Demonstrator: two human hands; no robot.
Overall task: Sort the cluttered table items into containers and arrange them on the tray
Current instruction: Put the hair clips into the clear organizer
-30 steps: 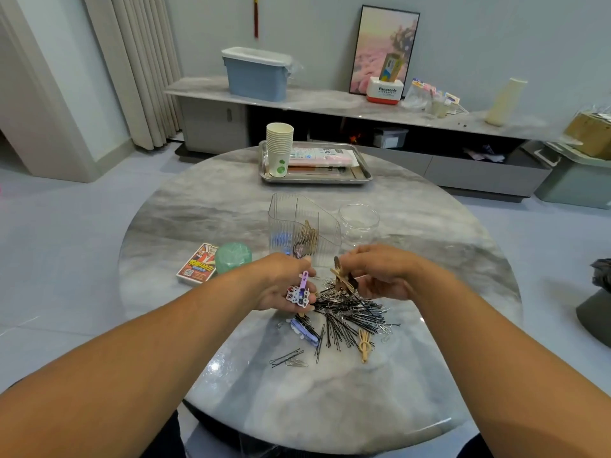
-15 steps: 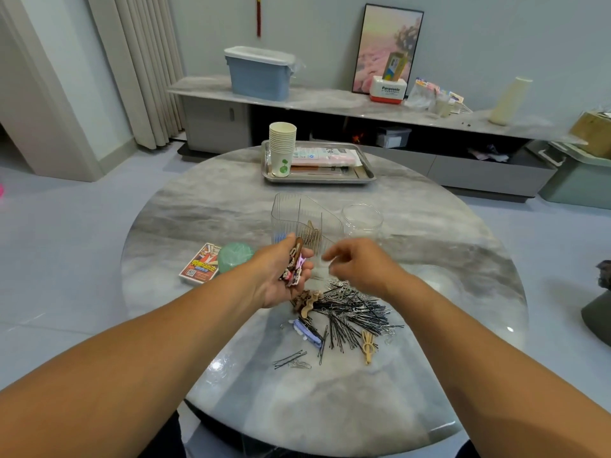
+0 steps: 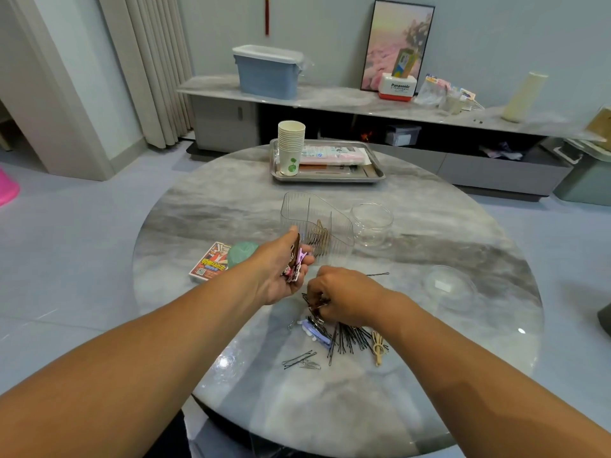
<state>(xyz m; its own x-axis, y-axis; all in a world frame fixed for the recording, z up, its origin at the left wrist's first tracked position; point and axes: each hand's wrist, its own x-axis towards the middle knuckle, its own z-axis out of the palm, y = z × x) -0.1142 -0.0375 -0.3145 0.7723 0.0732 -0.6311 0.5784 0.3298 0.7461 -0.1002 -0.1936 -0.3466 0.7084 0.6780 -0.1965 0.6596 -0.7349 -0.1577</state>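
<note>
Left hand [image 3: 279, 269]: palm turned up, fingers curled round a bunch of hair clips [image 3: 295, 262], pink, white and brown, long axes running roughly away from the person toward the clear divided organizer [image 3: 314, 223] just beyond the fingertips.

Right hand [image 3: 344, 295]: knuckles up, fingers bent down into the pile of black bobby pins [image 3: 347, 335]; grip closed on a few dark pins at the pile's far-left edge, though the fingertips themselves are hidden.

Pile: centre of the round marble tabletop [image 3: 429, 239], most pins lying near-to-far. A lilac clip [image 3: 315, 333] lies diagonally at its left edge; a beige clip [image 3: 378, 348] lies at its right edge, long axis near-to-far.

Organizer: upright, brown clips in one compartment. Clear jar [image 3: 372, 224] just right of it.

Steel tray [image 3: 377, 175]: far side of tabletop, bearing a stack of paper cups [image 3: 291, 147] and flat packets.
</note>
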